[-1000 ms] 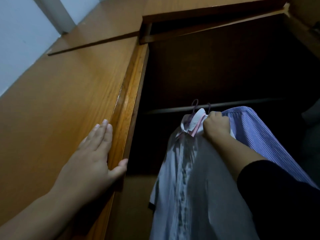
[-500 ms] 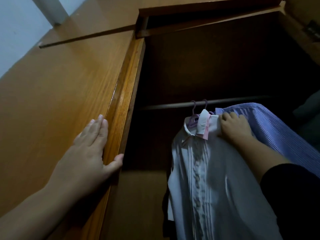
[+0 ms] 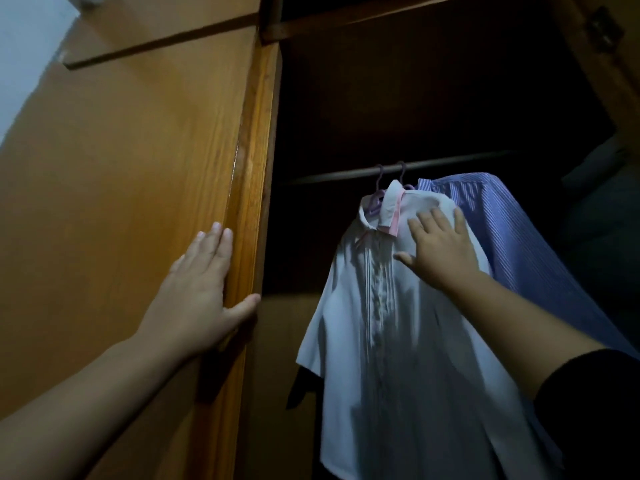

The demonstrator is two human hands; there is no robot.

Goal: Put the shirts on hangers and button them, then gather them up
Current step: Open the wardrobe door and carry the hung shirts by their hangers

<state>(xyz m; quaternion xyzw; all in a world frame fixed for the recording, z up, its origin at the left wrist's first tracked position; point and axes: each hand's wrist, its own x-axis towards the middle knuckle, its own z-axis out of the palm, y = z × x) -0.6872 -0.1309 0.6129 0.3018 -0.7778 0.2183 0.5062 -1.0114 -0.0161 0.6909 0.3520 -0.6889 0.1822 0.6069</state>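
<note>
The white shirt (image 3: 398, 341) hangs inside the dark wardrobe on a pale purple hanger (image 3: 375, 202), whose hook sits over the rail (image 3: 346, 174). Its pink-edged collar is up and its pleated front faces out, the placket closed down the middle. Just behind it, touching, hangs a blue striped shirt (image 3: 519, 244) on a second hook over the same rail. The right hand (image 3: 441, 249) lies flat on the white shirt's shoulder, its grip apart, fingers spread and straight, holding nothing. The left hand (image 3: 204, 289) rests on the wooden door (image 3: 121, 168), fingers straight against the panel, thumb hooked round the door's edge. A dark sleeve covers the right forearm.
</note>
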